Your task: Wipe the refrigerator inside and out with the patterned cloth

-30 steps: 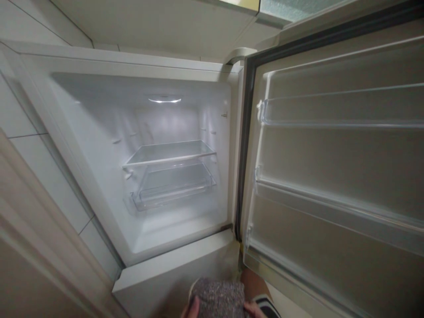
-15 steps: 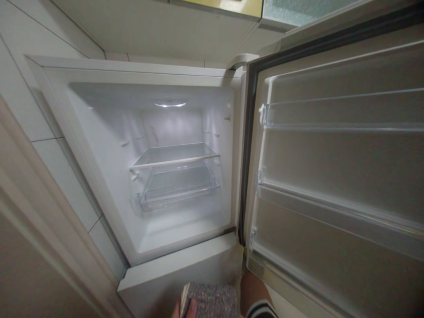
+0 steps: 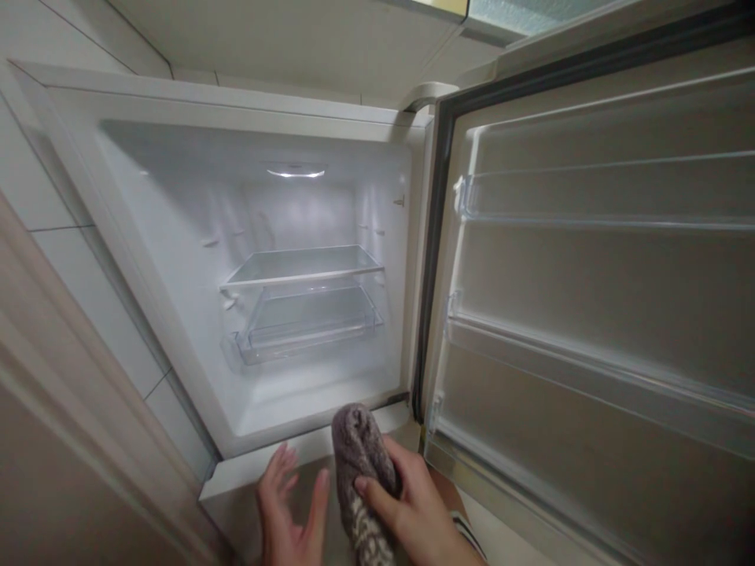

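Note:
My right hand [image 3: 413,507] is closed around a grey knitted cloth [image 3: 357,448], whose rounded end points up toward the bottom front lip of the open fridge compartment [image 3: 277,428]. My left hand [image 3: 289,511] hovers just left of the cloth with its fingers spread and nothing in it, over the top of the lower fridge door [image 3: 248,483]. Inside the compartment there is a glass shelf [image 3: 300,267] and below it a clear plastic drawer [image 3: 307,326]; both look bare.
The fridge door [image 3: 590,314] stands swung open on the right, with clear door racks [image 3: 590,212] and a dark seal [image 3: 433,259] along its hinge side. A tiled wall [image 3: 88,299] and a beige door frame [image 3: 53,424] lie to the left.
Both hands rose from the bottom edge into view. The cloth, held flat and low before, is now bunched upright in my right hand, and my left hand has let go and spread.

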Action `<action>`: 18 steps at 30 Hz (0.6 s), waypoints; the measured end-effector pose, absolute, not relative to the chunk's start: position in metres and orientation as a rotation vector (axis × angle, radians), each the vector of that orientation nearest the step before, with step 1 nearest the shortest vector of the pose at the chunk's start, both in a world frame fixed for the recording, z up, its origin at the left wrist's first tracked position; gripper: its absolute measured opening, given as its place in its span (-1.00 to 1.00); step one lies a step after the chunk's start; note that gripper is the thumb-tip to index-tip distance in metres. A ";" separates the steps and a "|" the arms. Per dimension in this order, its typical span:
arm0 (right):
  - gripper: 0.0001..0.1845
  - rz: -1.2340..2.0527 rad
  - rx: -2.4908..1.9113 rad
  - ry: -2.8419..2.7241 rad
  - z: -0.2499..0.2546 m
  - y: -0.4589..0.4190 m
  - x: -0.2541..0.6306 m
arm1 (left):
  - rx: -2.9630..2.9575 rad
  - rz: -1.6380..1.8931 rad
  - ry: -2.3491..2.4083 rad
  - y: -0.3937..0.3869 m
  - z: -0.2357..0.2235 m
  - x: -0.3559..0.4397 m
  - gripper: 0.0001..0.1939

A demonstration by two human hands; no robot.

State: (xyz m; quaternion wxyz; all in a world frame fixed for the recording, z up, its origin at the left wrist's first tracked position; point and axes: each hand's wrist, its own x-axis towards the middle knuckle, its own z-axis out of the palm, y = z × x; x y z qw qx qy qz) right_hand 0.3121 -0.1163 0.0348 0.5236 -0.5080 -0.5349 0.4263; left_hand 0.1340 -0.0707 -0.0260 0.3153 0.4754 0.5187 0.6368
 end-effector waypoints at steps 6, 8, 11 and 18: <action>-0.49 0.845 -1.250 -1.710 0.092 -0.099 0.306 | 1.179 1.485 1.299 -0.103 -0.009 0.168 -0.20; -0.41 0.871 -1.267 -1.778 0.091 -0.096 0.306 | 1.076 1.430 1.326 -0.100 -0.015 0.166 -0.20; -0.34 0.874 -1.285 -1.841 0.083 -0.090 0.307 | 0.935 1.405 1.263 -0.088 -0.024 0.156 -0.21; -0.21 0.372 -1.447 -1.981 0.071 -0.073 0.306 | 0.202 1.362 1.186 -0.084 -0.013 0.156 -0.51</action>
